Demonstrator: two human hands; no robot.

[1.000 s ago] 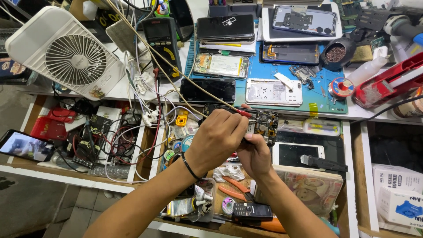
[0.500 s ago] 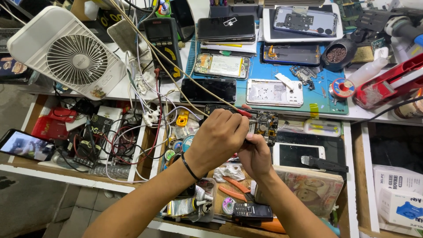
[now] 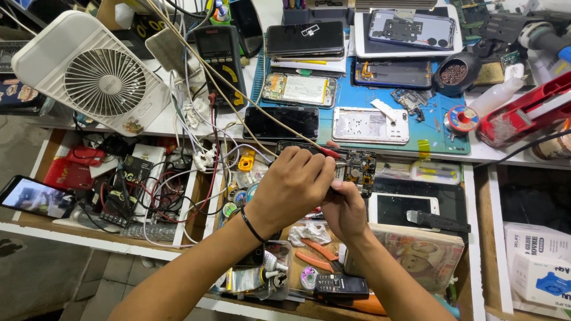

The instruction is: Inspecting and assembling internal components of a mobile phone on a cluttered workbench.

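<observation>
My left hand (image 3: 291,185), with a black band on the wrist, is closed around a red-handled tool (image 3: 329,152) whose tan cable (image 3: 220,89) runs up to the back left. The tool's tip rests on an opened phone with a bare circuit board (image 3: 358,167). My right hand (image 3: 345,209) grips that phone from below, just under my left hand. Both hands are over the open drawer at the bench's front edge, and the fingers hide part of the board.
A blue work mat (image 3: 429,138) behind holds several opened phones (image 3: 369,125) and a solder spool (image 3: 459,119). A white fan (image 3: 101,80) and a multimeter (image 3: 220,56) stand at the back left. Tangled wires (image 3: 178,178), a lit phone (image 3: 35,196), orange pliers (image 3: 315,255) and white boxes (image 3: 538,267) surround the hands.
</observation>
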